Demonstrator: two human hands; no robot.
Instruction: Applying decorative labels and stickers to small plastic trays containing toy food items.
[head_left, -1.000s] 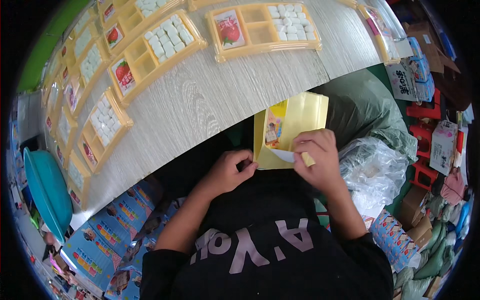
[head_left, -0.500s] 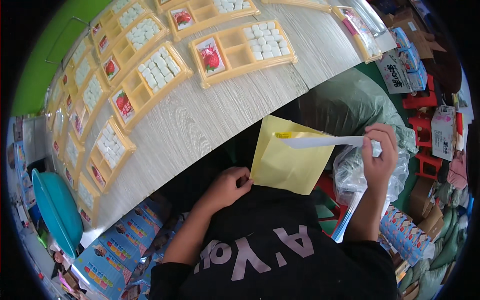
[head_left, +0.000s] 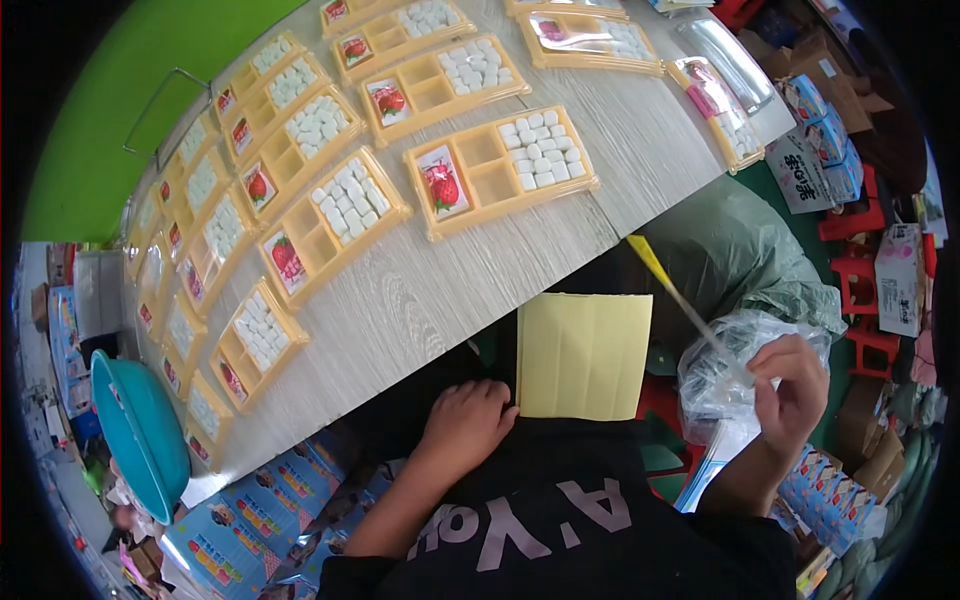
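Your pale woodgrain table (head_left: 420,300) carries rows of yellow compartment trays (head_left: 500,168), running from eight o'clock to one o'clock.

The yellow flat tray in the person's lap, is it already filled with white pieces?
No. The yellow flat tray shows only a plain surface with nothing on it, while the left hand rests at its lower left corner.

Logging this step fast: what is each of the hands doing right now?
Left hand: fingers curled, resting on the yellow card's lower left corner.
Right hand: pinching a thin clear strip with a yellow tip, held up.
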